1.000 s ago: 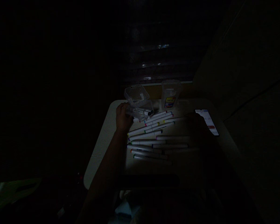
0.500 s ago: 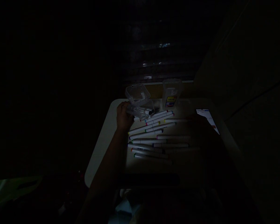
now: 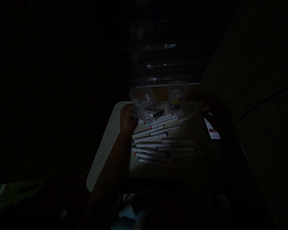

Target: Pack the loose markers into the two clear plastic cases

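table (image 3: pixel 105 150): pale, rounded corners, dimly lit
markers (image 3: pixel 156 140): approx. a dozen+, loose, lying mid-table
clear box (image 3: pixel 144 107): open, back left, markers inside
2nd box (image 3: pixel 175 95): upright, back
phone (image 3: pixel 211 127): right edge, screen lit

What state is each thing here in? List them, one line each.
Clear case: lid open, tilted, a few markers inside.
Left hand: gripping the clear case's side.
Right hand: in shadow, lifting one marker.
Loose markers: capped, lying flat on the table.
Second case: upright, label facing the camera.
Phone: screen lit, partly covered by the right arm.
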The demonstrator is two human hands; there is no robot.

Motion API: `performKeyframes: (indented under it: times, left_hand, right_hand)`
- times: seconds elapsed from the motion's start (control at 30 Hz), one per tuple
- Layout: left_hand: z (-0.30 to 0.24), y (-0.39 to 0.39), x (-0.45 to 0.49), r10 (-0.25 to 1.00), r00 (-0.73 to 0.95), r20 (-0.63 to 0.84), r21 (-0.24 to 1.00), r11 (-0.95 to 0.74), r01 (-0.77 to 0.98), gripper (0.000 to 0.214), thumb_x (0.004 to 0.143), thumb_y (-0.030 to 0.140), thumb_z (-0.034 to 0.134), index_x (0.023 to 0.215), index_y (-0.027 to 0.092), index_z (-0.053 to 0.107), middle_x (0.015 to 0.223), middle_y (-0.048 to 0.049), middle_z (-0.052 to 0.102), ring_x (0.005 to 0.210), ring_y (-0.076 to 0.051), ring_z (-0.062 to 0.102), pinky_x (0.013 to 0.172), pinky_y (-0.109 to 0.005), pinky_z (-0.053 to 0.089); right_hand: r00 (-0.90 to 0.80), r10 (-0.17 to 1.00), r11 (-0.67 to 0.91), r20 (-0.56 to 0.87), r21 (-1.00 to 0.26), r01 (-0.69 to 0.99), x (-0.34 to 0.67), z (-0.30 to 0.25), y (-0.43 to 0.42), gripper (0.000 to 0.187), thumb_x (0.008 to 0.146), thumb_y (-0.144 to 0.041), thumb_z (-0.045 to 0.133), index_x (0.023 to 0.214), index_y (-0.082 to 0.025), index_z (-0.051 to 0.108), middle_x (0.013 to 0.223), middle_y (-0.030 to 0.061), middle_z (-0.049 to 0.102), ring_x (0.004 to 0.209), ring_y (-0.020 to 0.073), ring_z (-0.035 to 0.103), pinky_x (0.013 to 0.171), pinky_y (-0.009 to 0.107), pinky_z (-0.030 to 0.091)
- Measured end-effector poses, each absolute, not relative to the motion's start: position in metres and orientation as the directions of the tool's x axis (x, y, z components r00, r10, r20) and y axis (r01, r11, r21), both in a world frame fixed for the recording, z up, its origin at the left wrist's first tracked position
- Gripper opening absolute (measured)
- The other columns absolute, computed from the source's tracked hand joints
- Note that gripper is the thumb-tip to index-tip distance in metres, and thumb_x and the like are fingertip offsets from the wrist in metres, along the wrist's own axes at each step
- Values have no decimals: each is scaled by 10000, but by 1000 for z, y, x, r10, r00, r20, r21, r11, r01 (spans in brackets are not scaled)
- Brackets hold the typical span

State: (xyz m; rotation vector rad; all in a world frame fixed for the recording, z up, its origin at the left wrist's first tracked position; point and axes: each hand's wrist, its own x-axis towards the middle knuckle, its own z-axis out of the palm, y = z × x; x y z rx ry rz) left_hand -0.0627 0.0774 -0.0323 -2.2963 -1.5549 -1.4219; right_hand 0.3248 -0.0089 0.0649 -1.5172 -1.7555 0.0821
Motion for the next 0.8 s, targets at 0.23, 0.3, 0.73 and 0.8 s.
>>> performKeyframes:
  times: [0.23, 0.3, 0.73, 0.8]
  left_hand:
    - [-29, 73, -60, 733, 78, 675, 432, -479, 764, 534, 810, 374, 583, 1305, 198, 483, 1327, -147, 483, 1285, -295, 429, 1077, -471, 386]
    - [-27, 72, -59, 744, 71, 664, 438, -464, 770, 517, 811, 352, 578, 1298, 205, 487, 1332, -146, 478, 1288, -295, 424, 1078, -475, 384]
    - [-28, 71, -60, 745, 60, 664, 447, -460, 767, 556, 772, 294, 609, 1307, 229, 472, 1332, -132, 474, 1286, -286, 423, 1079, -469, 395]
    - [-29, 72, -60, 744, 61, 665, 441, -458, 772, 559, 774, 292, 604, 1312, 227, 467, 1340, -132, 469, 1287, -286, 422, 1083, -471, 391]
  right_hand:
    - [-58, 790, 401, 611, -442, 802, 291, 107, -11, 343, 799, -327, 637, 1120, -210, 670, 992, 68, 717, 770, 179, 677, 717, 333, 575]
    - [-95, 774, 446, 627, -431, 784, 283, 117, -15, 354, 808, -316, 629, 1149, -225, 653, 1038, 55, 711, 804, 173, 679, 789, 343, 574]
    - [-144, 735, 539, 662, -442, 717, 252, 141, -41, 355, 819, -301, 644, 1162, -210, 644, 1069, 38, 710, 914, 175, 683, 834, 327, 584]
    - [-98, 758, 493, 645, -468, 734, 253, 140, -41, 335, 812, -308, 658, 1134, -212, 661, 1027, 38, 719, 871, 183, 688, 811, 349, 587]
